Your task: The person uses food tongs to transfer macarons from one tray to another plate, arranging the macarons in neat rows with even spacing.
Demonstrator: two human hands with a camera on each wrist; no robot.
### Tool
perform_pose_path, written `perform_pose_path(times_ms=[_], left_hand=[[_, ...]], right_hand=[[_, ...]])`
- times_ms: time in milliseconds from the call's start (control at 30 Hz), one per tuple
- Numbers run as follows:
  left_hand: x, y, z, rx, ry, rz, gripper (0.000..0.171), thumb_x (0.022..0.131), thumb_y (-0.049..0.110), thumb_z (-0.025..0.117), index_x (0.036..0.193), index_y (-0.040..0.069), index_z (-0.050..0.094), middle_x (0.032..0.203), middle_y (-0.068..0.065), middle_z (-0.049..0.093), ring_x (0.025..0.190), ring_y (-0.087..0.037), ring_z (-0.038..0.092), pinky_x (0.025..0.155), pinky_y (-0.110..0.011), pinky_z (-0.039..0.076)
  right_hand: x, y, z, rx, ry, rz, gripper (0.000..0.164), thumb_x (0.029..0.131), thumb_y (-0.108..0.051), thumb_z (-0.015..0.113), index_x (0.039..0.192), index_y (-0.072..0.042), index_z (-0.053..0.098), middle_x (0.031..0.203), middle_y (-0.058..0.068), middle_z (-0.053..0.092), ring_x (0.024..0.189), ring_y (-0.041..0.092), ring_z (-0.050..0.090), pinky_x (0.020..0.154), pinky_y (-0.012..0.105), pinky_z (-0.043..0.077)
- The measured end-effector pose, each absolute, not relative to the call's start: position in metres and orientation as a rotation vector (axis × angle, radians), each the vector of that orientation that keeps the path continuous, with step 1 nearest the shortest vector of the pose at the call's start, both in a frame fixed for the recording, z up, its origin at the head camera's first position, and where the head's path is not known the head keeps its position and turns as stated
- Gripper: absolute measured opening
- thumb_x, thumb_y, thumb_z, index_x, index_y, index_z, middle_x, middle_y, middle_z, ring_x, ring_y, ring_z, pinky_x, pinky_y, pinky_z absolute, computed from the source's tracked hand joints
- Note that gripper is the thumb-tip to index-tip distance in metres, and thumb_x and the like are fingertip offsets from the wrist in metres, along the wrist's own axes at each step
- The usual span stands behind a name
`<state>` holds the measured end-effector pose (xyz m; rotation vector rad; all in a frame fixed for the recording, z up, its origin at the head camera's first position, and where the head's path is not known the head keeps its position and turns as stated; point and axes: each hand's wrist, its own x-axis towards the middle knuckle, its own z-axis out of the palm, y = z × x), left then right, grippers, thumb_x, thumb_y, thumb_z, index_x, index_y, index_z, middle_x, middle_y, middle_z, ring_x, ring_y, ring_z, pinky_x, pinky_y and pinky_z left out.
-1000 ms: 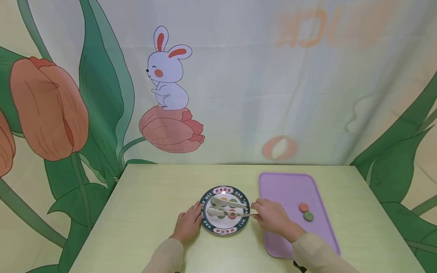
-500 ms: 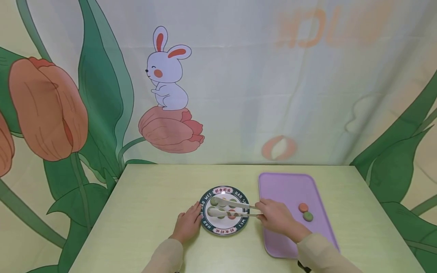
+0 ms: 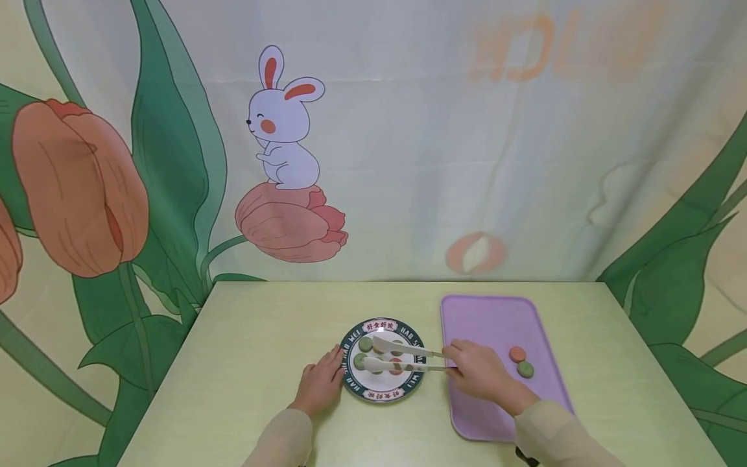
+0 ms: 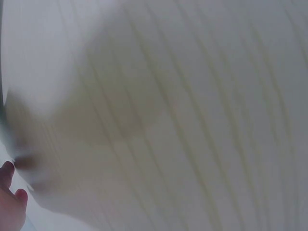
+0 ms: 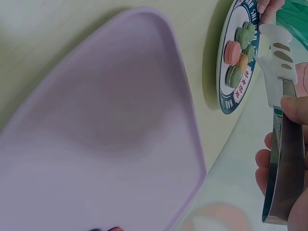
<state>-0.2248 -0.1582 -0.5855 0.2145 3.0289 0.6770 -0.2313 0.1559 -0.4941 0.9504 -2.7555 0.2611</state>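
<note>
My right hand (image 3: 481,373) grips a pair of tongs (image 5: 284,154) by its metal handle. Their pale tips (image 3: 403,348) stand apart over the plate, with nothing seen caught between them. The round plate (image 3: 379,395) has a dark lettered rim and bears several macarons. At its left side lie two green macarons (image 3: 360,361); a pink macaron (image 5: 232,53) and a yellow macaron (image 5: 243,61) show in the right wrist view. My left hand (image 3: 320,384) rests beside the plate, its fingertips on the left rim. In the left wrist view only fingertips (image 4: 19,202) show.
Right of the plate lies a purple tray (image 3: 481,318), partly under my right forearm. A pink macaron (image 3: 517,354) and a green macaron (image 3: 526,369) touch each other on it. A printed curtain (image 3: 385,162) hangs behind the table's (image 3: 274,311) far edge.
My right hand and the tongs have shifted slightly right, and the tips have drawn back from the two left green macarons, now uncovered. The left hand stays at the rim.
</note>
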Motion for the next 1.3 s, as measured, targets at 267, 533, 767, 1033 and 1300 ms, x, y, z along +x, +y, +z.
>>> perform_pose_path(times_ms=[267, 533, 767, 1033, 1300], left_hand=[[-0.224, -0.158, -0.584, 0.217, 3.036, 0.679, 0.046, 0.091, 0.024, 0.043, 0.132, 0.004, 0.04, 0.14, -0.01, 0.036, 0.127, -0.03, 0.036, 0.096, -0.051, 0.029], [-0.223, -0.157, -0.582, 0.21, 3.032, 0.689, 0.046, 0.091, 0.023, 0.043, 0.132, 0.005, 0.04, 0.14, -0.009, 0.036, 0.127, -0.029, 0.036, 0.097, -0.051, 0.028], [-0.223, -0.157, -0.584, 0.23, 3.048, 0.679, 0.045, 0.09, 0.022, 0.044, 0.132, 0.004, 0.041, 0.14, -0.01, 0.037, 0.126, -0.03, 0.037, 0.095, -0.051, 0.03], [-0.224, -0.157, -0.585, 0.215, 3.043, 0.689, 0.046, 0.091, 0.023, 0.044, 0.132, 0.005, 0.04, 0.14, -0.009, 0.036, 0.127, -0.029, 0.036, 0.096, -0.051, 0.029], [-0.225, -0.157, -0.586, 0.208, 3.039, 0.68, 0.046, 0.091, 0.025, 0.042, 0.132, 0.005, 0.04, 0.141, -0.009, 0.035, 0.127, -0.029, 0.036, 0.097, -0.051, 0.029]], right_hand=[[-0.23, 0.167, -0.497, 0.937, -2.761, 0.265, 0.019, 0.071, -0.021, 0.069, 0.087, -0.015, 0.061, 0.073, -0.005, 0.055, 0.06, 0.005, 0.044, 0.048, 0.017, 0.036], [-0.229, 0.176, -0.494, 0.928, -2.76, 0.266, 0.02, 0.071, -0.02, 0.069, 0.088, -0.015, 0.06, 0.074, -0.009, 0.053, 0.061, 0.004, 0.045, 0.048, 0.015, 0.035], [-0.229, 0.186, -0.495, 0.939, -2.709, 0.26, 0.022, 0.07, -0.02, 0.071, 0.089, -0.014, 0.061, 0.077, -0.009, 0.055, 0.064, 0.004, 0.049, 0.053, 0.017, 0.04], [-0.228, 0.195, -0.497, 0.882, -2.704, 0.209, 0.02, 0.069, -0.024, 0.071, 0.085, -0.018, 0.059, 0.075, -0.009, 0.055, 0.063, 0.005, 0.05, 0.044, 0.019, 0.031], [-0.227, 0.204, -0.497, 0.901, -2.649, 0.176, 0.024, 0.067, -0.024, 0.073, 0.085, -0.015, 0.061, 0.073, -0.007, 0.056, 0.059, 0.006, 0.048, 0.045, 0.02, 0.033]])
